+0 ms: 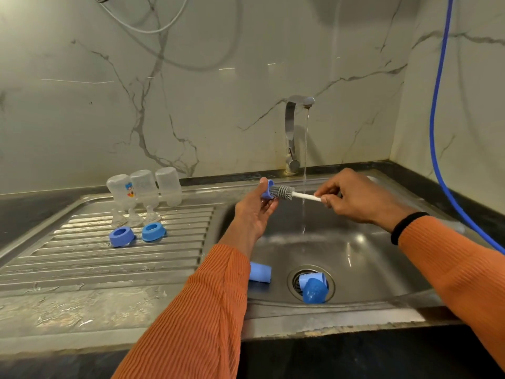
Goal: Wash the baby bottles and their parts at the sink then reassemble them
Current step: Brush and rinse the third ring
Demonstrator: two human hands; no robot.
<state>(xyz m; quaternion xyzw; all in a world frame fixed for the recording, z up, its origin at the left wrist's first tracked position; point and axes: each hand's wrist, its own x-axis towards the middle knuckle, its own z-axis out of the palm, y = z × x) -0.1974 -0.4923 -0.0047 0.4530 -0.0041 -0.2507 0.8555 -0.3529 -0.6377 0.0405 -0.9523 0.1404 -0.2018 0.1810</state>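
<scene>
Over the sink [382, 269], the left hand [252, 212] pinches a small blue ring [267, 189] by its outer rim between thumb and fingertips, while the right hand [355, 199] curls round the thin white handle of a brush [284, 191] whose grey ribbed head pokes into the ring's opening. The ring looks like hard, smooth plastic, light and stiff; wet, it is probably slippery, so a hold on the rim with the opening left free seems the sound place to take it. The brush head looks soft and bendy, likely silicone, and its slim handle should twirl easily in the fingers. A thin stream falls from the tap [295, 132] at the back of the sink, just beyond the brush. Down in the sink lie two blue caps [314, 289], one rounded and sitting on the drain, the other a plain cylinder half hidden by the left sleeve. On the ridged steel drainboard to the left of the sink stand three clear bottles [144, 188] upside down, with three clear soft-looking teats [135, 218] in front of them and two more blue rings [138, 234] nearer still, all wet and shiny.
</scene>
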